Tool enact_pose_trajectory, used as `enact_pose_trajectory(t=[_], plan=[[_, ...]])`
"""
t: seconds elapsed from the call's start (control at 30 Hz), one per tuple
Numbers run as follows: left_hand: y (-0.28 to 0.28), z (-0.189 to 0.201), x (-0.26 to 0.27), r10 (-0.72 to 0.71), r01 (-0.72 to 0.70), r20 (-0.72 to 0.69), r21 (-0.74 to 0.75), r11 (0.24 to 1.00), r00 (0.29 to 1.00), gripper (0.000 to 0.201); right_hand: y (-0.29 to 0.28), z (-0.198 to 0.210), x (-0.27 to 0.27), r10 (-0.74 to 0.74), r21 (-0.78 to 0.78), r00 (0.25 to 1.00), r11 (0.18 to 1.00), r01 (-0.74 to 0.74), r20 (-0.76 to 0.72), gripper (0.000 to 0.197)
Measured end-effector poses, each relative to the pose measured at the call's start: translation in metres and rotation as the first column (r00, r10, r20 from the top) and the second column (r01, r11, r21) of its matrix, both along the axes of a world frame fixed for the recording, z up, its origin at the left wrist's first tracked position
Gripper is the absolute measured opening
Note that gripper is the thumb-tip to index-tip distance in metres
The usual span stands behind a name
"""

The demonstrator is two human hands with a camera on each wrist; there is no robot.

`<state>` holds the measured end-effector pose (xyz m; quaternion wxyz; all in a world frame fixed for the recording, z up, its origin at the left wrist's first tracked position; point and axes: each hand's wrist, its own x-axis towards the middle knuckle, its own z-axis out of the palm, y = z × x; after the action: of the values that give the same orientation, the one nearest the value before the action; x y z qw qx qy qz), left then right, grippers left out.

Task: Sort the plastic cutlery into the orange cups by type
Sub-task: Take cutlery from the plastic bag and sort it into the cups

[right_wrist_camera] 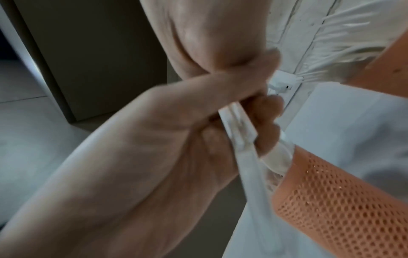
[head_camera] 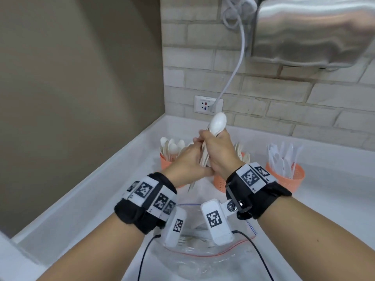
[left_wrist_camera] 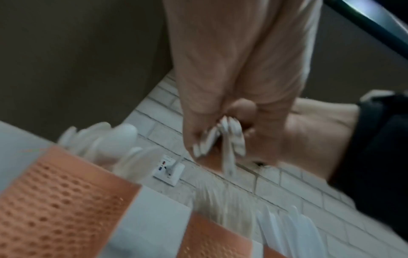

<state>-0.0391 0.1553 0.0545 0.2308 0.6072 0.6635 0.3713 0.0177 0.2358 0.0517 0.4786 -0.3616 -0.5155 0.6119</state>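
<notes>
Both hands hold one bundle of white plastic spoons (head_camera: 217,123) upright above the counter. My right hand (head_camera: 218,148) grips it just below the bowls. My left hand (head_camera: 190,159) grips the handles lower down; the left wrist view shows the handle ends (left_wrist_camera: 227,139) poking from the fingers. Behind the hands stand three orange mesh cups: the left cup (head_camera: 165,163) holds spoons, the middle cup (head_camera: 220,182) is partly hidden and holds forks, and the right cup (head_camera: 287,176) holds wrapped cutlery. In the right wrist view the handles (right_wrist_camera: 243,139) run down beside a cup (right_wrist_camera: 342,209).
A clear zip bag (head_camera: 203,254) with loose cutlery lies on the white counter (head_camera: 328,203) under my wrists. A steel hand dryer (head_camera: 314,31) hangs on the brick wall, its cord (head_camera: 237,63) running to an outlet (head_camera: 208,104). A brown wall closes the left side.
</notes>
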Motion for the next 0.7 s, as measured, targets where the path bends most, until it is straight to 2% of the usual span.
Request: enact_pose_trajectory(t=[0.07, 0.13, 0.2, 0.27, 0.37, 0.47, 0.53, 0.7], plan=[[-0.008, 0.006, -0.02, -0.036, 0.043, 0.128, -0.054, 0.998, 0.991, 0.053, 0.009, 0.005, -0.001, -0.047, -0.005, 0.995, 0.999, 0.046, -0.091, 0.027], [-0.007, 0.011, -0.048, 0.056, -0.051, 0.235, -0.024, 0.998, 0.97, 0.044, 0.02, 0.01, -0.005, -0.099, 0.043, 0.981, 0.993, 0.108, -0.165, 0.029], [0.0, 0.011, -0.077, 0.155, -0.167, 0.269, 0.022, 0.986, 0.95, 0.039, 0.029, 0.013, -0.011, -0.125, 0.077, 0.965, 0.986, 0.146, -0.231, 0.028], [0.01, 0.004, -0.101, 0.197, -0.202, 0.196, 0.001, 0.979, 0.961, 0.055, 0.036, 0.014, -0.02, -0.151, 0.117, 0.956, 0.976, 0.185, -0.251, 0.029], [0.029, -0.012, -0.114, 0.142, -0.137, 0.035, -0.13, 0.982, 0.989, 0.104, 0.041, 0.006, -0.036, -0.199, 0.19, 0.96, 0.953, 0.236, -0.195, 0.028], [0.049, -0.027, -0.116, 0.088, -0.087, -0.004, -0.219, 0.972, 0.996, 0.12, 0.044, -0.003, -0.049, -0.237, 0.269, 0.96, 0.924, 0.271, -0.152, 0.034], [0.058, -0.033, -0.117, 0.103, -0.092, 0.04, -0.209, 0.973, 0.994, 0.117, 0.046, -0.004, -0.056, -0.253, 0.297, 0.956, 0.911, 0.286, -0.147, 0.038], [0.061, -0.045, -0.121, 0.092, -0.085, 0.042, -0.159, 0.984, 0.995, 0.086, 0.048, -0.007, -0.068, -0.25, 0.357, 0.965, 0.896, 0.264, -0.084, 0.044]])
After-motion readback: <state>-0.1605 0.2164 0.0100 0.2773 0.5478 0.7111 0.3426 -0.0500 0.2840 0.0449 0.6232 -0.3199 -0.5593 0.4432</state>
